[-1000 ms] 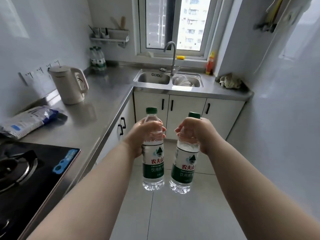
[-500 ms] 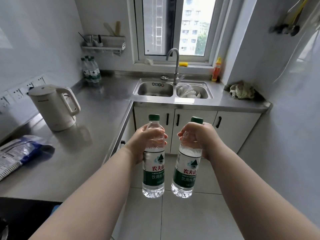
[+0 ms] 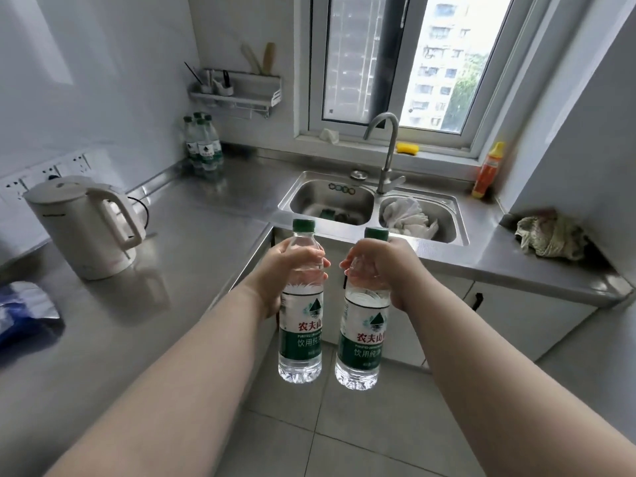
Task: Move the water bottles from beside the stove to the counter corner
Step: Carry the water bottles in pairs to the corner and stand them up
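Observation:
My left hand (image 3: 285, 270) grips the neck of a clear water bottle (image 3: 300, 335) with a green cap and green label. My right hand (image 3: 382, 266) holds a second, matching water bottle (image 3: 362, 342) the same way. Both bottles hang upright side by side over the floor, just off the inner edge of the steel counter (image 3: 192, 215). Several more such bottles (image 3: 203, 146) stand grouped in the far counter corner against the wall, below a wall rack.
A white electric kettle (image 3: 86, 225) stands on the counter at left, a blue packet (image 3: 24, 315) at the left edge. A double sink (image 3: 332, 201) with a tap (image 3: 387, 149) lies ahead, cloths in it. An orange bottle (image 3: 487, 170) and a crumpled rag (image 3: 547, 235) sit right.
The view has advanced toward the sink and corner; the stove has dropped out of sight. Both hands still hold their bottles in the same pose.

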